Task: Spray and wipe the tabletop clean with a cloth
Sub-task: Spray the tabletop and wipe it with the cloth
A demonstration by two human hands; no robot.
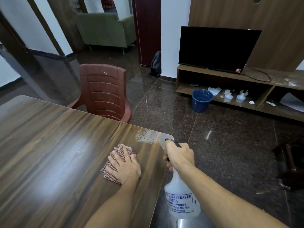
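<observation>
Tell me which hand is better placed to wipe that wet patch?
Likely left: the left hand rests on the cloth near the wet patch; the right hand grips the spray bottle.

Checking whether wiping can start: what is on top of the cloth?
The left hand lies flat on the cloth, fingers straight. The cloth's checked edges show round the fingers; the part under the palm is covered.

Left hand (pixel 124 167) lies flat on the cloth (pixel 120 147), fingers pointing to 11 o'clock. Right hand (pixel 179 156), at its 3 o'clock, grips the spray bottle (pixel 181 199).
</observation>
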